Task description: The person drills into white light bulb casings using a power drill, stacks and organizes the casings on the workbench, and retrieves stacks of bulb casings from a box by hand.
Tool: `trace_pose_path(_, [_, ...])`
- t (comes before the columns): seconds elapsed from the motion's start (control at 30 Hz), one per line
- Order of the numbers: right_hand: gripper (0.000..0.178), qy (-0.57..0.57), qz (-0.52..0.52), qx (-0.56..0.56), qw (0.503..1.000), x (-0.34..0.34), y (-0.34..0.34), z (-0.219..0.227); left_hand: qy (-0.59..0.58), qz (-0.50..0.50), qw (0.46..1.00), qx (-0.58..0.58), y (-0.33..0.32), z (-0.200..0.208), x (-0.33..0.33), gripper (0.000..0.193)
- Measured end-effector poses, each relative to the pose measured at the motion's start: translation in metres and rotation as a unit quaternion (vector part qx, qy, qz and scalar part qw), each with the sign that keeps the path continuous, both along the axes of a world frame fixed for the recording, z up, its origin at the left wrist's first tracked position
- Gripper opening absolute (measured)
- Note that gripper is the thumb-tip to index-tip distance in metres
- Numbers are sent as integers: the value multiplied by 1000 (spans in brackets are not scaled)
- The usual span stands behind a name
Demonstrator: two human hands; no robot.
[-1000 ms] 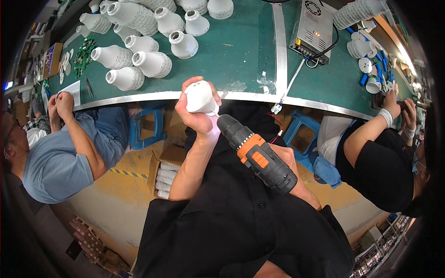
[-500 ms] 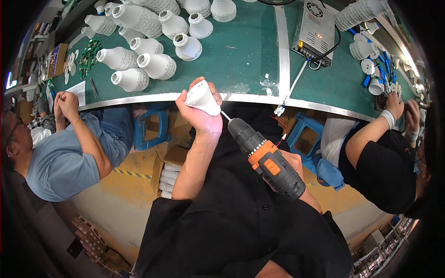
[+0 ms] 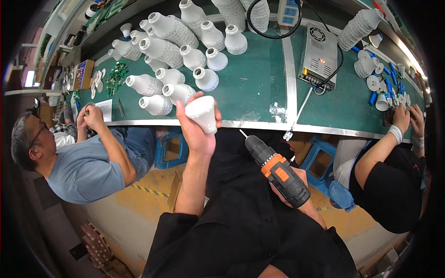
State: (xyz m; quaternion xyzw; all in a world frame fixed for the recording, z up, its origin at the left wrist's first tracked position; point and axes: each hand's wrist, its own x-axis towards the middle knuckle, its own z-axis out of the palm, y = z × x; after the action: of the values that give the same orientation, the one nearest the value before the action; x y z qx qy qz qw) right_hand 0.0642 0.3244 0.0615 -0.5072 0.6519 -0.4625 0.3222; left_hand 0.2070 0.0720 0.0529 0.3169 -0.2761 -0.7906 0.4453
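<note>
My left hand (image 3: 198, 141) is wrapped round a white cone-shaped lamp housing (image 3: 202, 114), its wide end up and toward the bench's front edge. My right hand (image 3: 299, 180) grips a black and orange cordless drill (image 3: 280, 173), partly hidden beneath its body. The thin drill bit (image 3: 244, 133) points up and left, apart from the housing. Just beyond my left hand, several similar white housings (image 3: 179, 92) lie or stand on the green bench (image 3: 259, 78), many nested in stacks.
A metal power supply (image 3: 320, 53) sits right of centre, with a white cable (image 3: 302, 109) running over the bench edge. A co-worker (image 3: 92, 157) sits at left near green parts (image 3: 117, 76); another (image 3: 384, 185) at right handles small parts. Blue stools (image 3: 320, 155) stand under the bench.
The drill bit, which was close against the housing, is now clear of it. My left hand has turned the housing, and the whole view has shifted, showing more of the bench's far side.
</note>
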Motion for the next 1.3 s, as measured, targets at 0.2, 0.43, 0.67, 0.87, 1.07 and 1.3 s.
trace_pose_path(0.2, [26, -27, 2, -21, 999, -5, -4, 0, 14, -39, 998, 43, -10, 0, -10, 67])
trace_pose_path(0.43, [22, -10, -26, -56, 998, -3, -16, -1, -16, 27, 999, 4, 14, -17, -28, 66])
trace_pose_path(0.67, [21, -47, 15, -42, 998, -5, -15, 7, -61, 41, 996, -47, 24, -30, -29, 60])
trace_pose_path(0.87, [20, -54, 19, -32, 998, -3, -19, 10, -41, 55, 998, -13, 29, -28, -30, 56])
trace_pose_path(1.07, [20, -27, 32, -43, 998, -4, -21, 9, -28, 47, 998, -23, 30, -27, -28, 55])
trace_pose_path(1.3, [23, -51, 35, -27, 998, -4, -23, 11, -47, 57, 996, -45, 34, -27, -30, 55])
